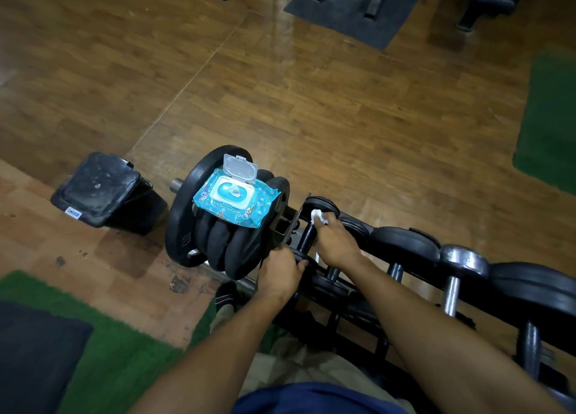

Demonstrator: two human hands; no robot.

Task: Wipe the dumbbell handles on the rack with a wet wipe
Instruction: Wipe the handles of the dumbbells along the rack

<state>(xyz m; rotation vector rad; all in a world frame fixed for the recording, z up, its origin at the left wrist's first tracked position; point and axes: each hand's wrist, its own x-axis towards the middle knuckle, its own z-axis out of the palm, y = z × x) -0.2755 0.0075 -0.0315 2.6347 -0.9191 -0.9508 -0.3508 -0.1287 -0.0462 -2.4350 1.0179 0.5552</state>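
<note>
A black rack [352, 307] holds a row of dumbbells running to the lower right. My right hand [336, 242] is closed on a white wet wipe [317, 216] and presses it on the dark handle [307, 236] of the leftmost dumbbell, near its far head. My left hand [280, 271] grips the near head of that same dumbbell at the rack's left end. A blue pack of wet wipes [233, 200] with its lid flipped up lies on a stack of black weight plates [218, 236] just left of the rack.
A black foot-pedal bin [99, 192] stands on the wooden floor to the left. Green mats [551, 123] lie at the right and lower left. Dark gym equipment on a black mat [349, 8] is at the top. My foot [225, 298] is below the plates.
</note>
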